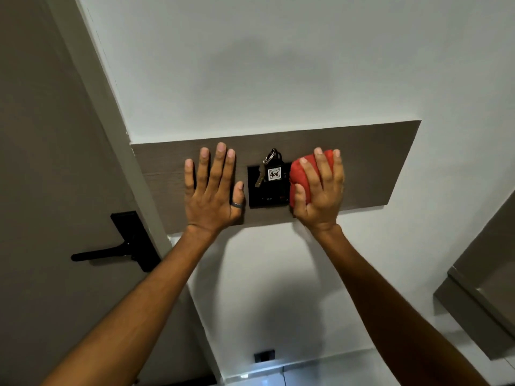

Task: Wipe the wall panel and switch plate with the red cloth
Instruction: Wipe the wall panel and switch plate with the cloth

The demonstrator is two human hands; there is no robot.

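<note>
A brown wood-grain wall panel [370,162] runs across the white wall. A black switch plate [253,196] is set in its middle, with a key and a tag marked 406 [274,174] hanging in front of it. My right hand [320,190] presses a bunched red cloth [299,174] against the panel, right beside the plate's right edge. My left hand [213,190] lies flat on the panel to the left of the plate, fingers spread, a ring on the thumb, holding nothing.
A grey-brown door [41,162] with a black lever handle [111,253] stands at the left. A small black socket [264,356] sits low on the white wall. A brown ledge [479,302] juts in at the lower right.
</note>
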